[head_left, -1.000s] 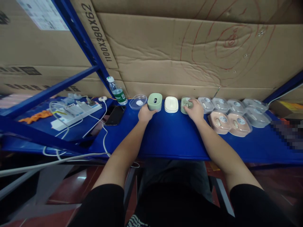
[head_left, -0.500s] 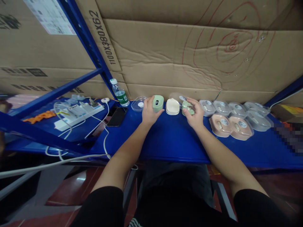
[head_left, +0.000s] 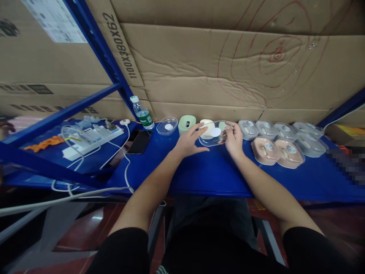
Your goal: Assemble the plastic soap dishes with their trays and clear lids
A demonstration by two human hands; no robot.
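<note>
A clear plastic lid [head_left: 207, 142] with a round white sticker is held up in front of me. My right hand [head_left: 234, 139] pinches it at the right edge. My left hand [head_left: 189, 141] is at its left side, fingers stretched and thumb apart; whether the fingertips touch the lid I cannot tell. Seen through the lid are a cream piece [head_left: 205, 128] and part of a light green piece [head_left: 222, 126]. Just beyond my left hand stands a light green box [head_left: 186, 123] with a dark oval slot. Left of it lies another clear lid [head_left: 163, 129], also with a white sticker.
Several lidded grey boxes [head_left: 266, 130] and two pink boxes [head_left: 265, 151] stand right on the blue table [head_left: 211, 175]. A water bottle [head_left: 144, 116], a phone [head_left: 139, 141] and a power strip [head_left: 94, 142] with cables lie left. Another person's hand [head_left: 5, 128] shows far left.
My left hand has left the green box and moved right and slightly nearer. My right hand has let go of the green piece and now holds a clear lid between my hands.
</note>
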